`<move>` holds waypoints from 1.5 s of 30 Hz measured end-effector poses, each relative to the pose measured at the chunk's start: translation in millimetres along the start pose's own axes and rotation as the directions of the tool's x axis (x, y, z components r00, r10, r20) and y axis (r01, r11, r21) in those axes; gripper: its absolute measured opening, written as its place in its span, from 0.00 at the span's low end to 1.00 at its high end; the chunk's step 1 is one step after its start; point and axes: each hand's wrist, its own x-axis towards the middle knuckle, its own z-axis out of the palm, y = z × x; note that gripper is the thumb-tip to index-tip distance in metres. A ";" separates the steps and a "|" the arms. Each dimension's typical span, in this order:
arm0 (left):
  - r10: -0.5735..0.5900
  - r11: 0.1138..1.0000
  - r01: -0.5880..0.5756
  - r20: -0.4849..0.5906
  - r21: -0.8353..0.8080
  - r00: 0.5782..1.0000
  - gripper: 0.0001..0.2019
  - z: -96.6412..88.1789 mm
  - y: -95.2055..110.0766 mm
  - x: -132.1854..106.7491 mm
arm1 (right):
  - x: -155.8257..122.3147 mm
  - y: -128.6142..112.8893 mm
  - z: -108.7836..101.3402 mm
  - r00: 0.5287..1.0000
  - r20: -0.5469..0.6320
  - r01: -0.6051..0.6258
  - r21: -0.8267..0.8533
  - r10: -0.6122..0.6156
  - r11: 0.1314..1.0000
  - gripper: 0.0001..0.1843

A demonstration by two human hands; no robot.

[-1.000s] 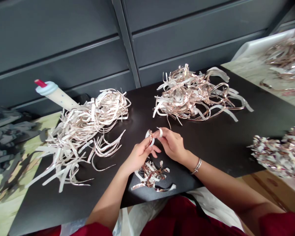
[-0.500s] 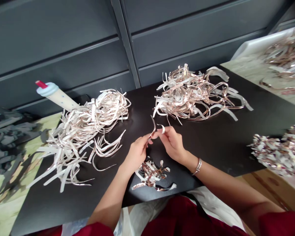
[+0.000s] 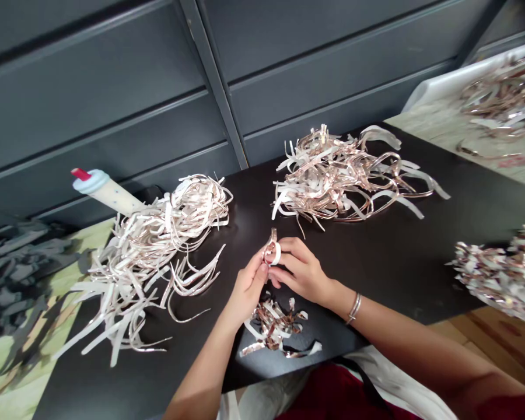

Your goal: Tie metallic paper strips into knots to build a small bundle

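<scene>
My left hand (image 3: 247, 283) pinches a narrow strip (image 3: 277, 254), shiny rose-gold on one side and white on the other, bent into a small loop above the fingertips. My right hand (image 3: 305, 271) meets it from the right, its fingers curled at the loop and touching the strip. Fingers hide the strip's lower part. Just below both hands lies a small pile of short, curled strip pieces (image 3: 273, 326). To the left, several long strips (image 3: 196, 271) lie fanned out beside a big heap of long strips (image 3: 157, 233).
Another heap of rose-gold strips (image 3: 345, 178) lies at the back of the black table (image 3: 394, 262). Short curled pieces (image 3: 503, 271) are heaped at the right. A pale tumbler (image 3: 114, 195) with a red-topped lid stands back left. Dark scraps (image 3: 17, 268) lie far left. A grey panelled wall (image 3: 332, 35) rises behind.
The strip that stuck out in two ends is now curled into a loop. My right hand has moved lower and closer to my left. The view has shifted slightly.
</scene>
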 end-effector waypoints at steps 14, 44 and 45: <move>0.120 0.959 -0.085 -0.114 0.270 0.986 0.18 2.0 -11.6 -0.4 | -3.2 3.7 -2.1 1.000 -0.018 0.020 -0.086 -0.022 0.996 0.11; -0.052 0.971 0.025 -0.107 -0.237 0.993 0.15 2.1 -11.1 1.3 | 3.9 0.1 -3.8 0.993 0.120 0.004 0.123 -0.019 0.992 0.19; -0.043 0.975 0.021 -0.094 -0.219 0.995 0.15 2.4 -10.8 0.7 | 2.6 1.2 -1.6 0.995 0.102 0.005 0.095 -0.014 0.995 0.17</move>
